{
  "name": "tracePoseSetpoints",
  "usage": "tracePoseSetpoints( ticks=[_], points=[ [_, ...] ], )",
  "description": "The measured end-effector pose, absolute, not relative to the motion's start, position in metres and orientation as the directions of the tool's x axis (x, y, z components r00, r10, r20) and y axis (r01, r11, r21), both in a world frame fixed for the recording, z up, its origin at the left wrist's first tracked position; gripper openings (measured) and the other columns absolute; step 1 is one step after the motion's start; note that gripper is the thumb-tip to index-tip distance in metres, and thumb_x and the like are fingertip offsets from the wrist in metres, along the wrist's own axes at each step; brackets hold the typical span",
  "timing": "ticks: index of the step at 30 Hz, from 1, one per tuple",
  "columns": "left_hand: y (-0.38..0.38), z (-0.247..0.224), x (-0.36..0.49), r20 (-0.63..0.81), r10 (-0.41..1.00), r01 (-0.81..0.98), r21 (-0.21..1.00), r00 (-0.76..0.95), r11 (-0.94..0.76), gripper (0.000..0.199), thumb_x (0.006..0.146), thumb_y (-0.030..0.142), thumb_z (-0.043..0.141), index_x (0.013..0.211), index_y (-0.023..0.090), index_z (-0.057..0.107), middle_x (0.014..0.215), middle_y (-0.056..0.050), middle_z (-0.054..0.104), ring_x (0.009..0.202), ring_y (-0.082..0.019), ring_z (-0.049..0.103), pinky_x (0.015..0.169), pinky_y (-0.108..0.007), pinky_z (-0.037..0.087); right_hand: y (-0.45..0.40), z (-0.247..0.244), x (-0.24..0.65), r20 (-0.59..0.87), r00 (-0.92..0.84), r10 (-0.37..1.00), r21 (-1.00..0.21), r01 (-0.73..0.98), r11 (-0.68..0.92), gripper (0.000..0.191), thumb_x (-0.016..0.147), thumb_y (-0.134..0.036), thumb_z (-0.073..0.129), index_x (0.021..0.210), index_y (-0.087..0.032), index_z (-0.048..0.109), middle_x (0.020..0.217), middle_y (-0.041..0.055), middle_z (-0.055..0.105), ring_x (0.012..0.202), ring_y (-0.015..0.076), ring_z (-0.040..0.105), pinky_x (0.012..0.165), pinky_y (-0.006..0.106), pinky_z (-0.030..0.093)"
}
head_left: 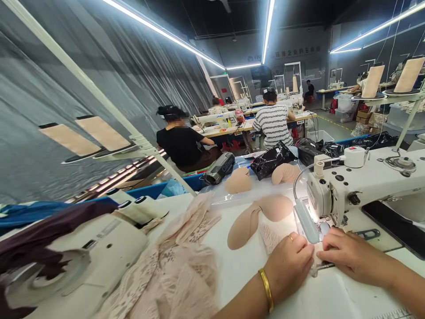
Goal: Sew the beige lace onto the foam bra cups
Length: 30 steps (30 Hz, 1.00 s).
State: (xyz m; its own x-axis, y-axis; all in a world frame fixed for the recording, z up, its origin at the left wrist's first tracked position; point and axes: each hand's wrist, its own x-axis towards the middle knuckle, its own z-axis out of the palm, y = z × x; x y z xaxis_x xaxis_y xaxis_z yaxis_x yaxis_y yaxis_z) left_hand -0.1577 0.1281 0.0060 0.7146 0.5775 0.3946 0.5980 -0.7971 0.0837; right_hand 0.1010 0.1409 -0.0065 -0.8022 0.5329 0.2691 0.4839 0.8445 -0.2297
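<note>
By the curled fingers of the left hand (288, 262), thin, pale pink lace cloth (268, 238) is pinched near the white metal sewing machine (375, 173). Whether it is pinched by the right hand (353, 254) cannot be told. It looks light and soft, best held by its edges. Beyond, smooth, round beige cups (244, 228) are laid on the white tabletop (232, 277).

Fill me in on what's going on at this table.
A person has both hands close together under the head of a white sewing machine. The left hand is beside a pale lace piece, and the right hand is by the needle area; their fingertips' exact hold is hard to make out. Beige cups lie just beyond, and a heap of lace fabric spreads on the left.
</note>
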Motion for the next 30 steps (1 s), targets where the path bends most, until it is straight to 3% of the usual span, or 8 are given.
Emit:
tracePoseSetpoints(
  ticks=[13,18,21,30],
  points=[
    [0.127,-0.002,-0.155,0.454,0.581,0.585,0.149,0.676,-0.797,0.012,0.099,0.016,0.051,0.093,0.018,0.061,0.091,-0.007,0.064,0.079,-0.023,0.056,0.069,-0.033,0.049,0.141,-0.005,0.103,0.286,-0.802,0.524,-0.285,0.451,0.846,0.033,0.101,-0.005,0.046,0.113,-0.025,0.070,0.100,0.0054,0.066,0.091,0.0224,0.059,0.074,0.033,0.046],
    [0.128,-0.004,-0.155,0.438,0.605,0.575,0.217,0.665,-0.789,0.013,0.099,0.015,0.052,0.098,0.018,0.064,0.098,-0.008,0.068,0.088,-0.024,0.061,0.080,-0.036,0.055,0.141,-0.005,0.102,0.268,-0.784,0.560,-0.320,0.476,0.819,0.033,0.103,-0.008,0.045,0.121,-0.025,0.066,0.099,0.0054,0.066,0.091,0.0238,0.060,0.073,0.034,0.048],
    [0.133,-0.003,-0.153,0.440,0.574,0.548,0.199,0.690,-0.812,0.014,0.099,0.014,0.051,0.098,0.018,0.064,0.096,-0.008,0.070,0.090,-0.024,0.064,0.086,-0.038,0.056,0.142,-0.006,0.101,0.245,-0.757,0.606,-0.301,0.535,0.789,0.036,0.103,-0.009,0.045,0.131,-0.025,0.063,0.099,0.0058,0.065,0.092,0.0260,0.062,0.074,0.036,0.049],
    [0.160,-0.008,-0.140,0.501,0.509,0.538,0.099,0.700,-0.837,0.013,0.100,0.020,0.057,0.102,0.018,0.070,0.112,-0.012,0.075,0.102,-0.024,0.071,0.095,-0.040,0.061,0.149,-0.016,0.103,0.317,-0.646,0.694,-0.244,0.652,0.718,0.033,0.104,-0.015,0.038,0.114,-0.024,0.068,0.100,0.0087,0.071,0.082,0.0263,0.067,0.068,0.037,0.051]
  ],
)
